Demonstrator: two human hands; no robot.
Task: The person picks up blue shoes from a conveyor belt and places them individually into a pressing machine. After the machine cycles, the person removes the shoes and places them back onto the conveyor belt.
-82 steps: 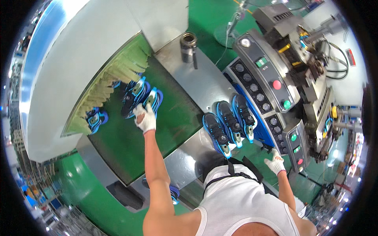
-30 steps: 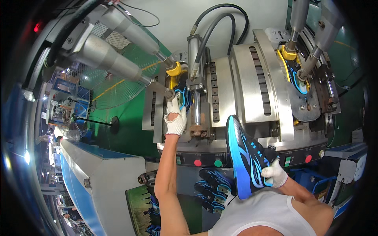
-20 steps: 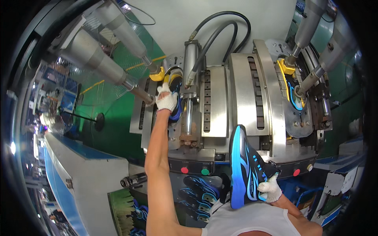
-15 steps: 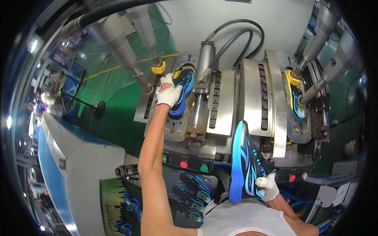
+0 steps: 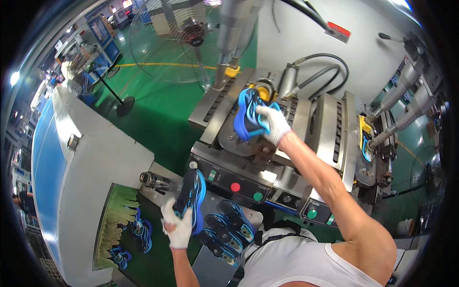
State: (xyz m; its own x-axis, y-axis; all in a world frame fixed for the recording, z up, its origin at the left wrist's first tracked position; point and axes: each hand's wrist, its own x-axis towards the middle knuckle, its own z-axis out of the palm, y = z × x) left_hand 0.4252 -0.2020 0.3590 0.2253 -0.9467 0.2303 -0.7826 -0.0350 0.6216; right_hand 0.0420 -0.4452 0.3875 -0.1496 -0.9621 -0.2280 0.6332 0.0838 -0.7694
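Note:
In white knitted gloves with bare fingertips, both my hands hold sports shoes. My left hand point(image 5: 177, 227), at the lower left, is closed at the rear part of a black-and-blue shoe point(image 5: 195, 193), its toe pointing away from me. Some of its fingers are hidden behind the shoe. My right hand point(image 5: 275, 125) reaches across to the left station of a metal press point(image 5: 234, 143) and grips a second black shoe with a blue sole point(image 5: 246, 117). That shoe is tilted above the station, beside a yellow pad point(image 5: 263, 92).
Several shoes point(image 5: 229, 229) lie on a metal shelf below the control panel point(image 5: 224, 181). More shoes point(image 5: 141, 234) show by a fringed machine opening point(image 5: 107, 229). Another shoe point(image 5: 367, 148) sits clamped in the right station. A fan point(image 5: 191, 36) stands behind.
My left hand has brought its shoe out of the left station, down toward the shelf. My right hand has carried the other shoe forward and left to that station. The view has turned left.

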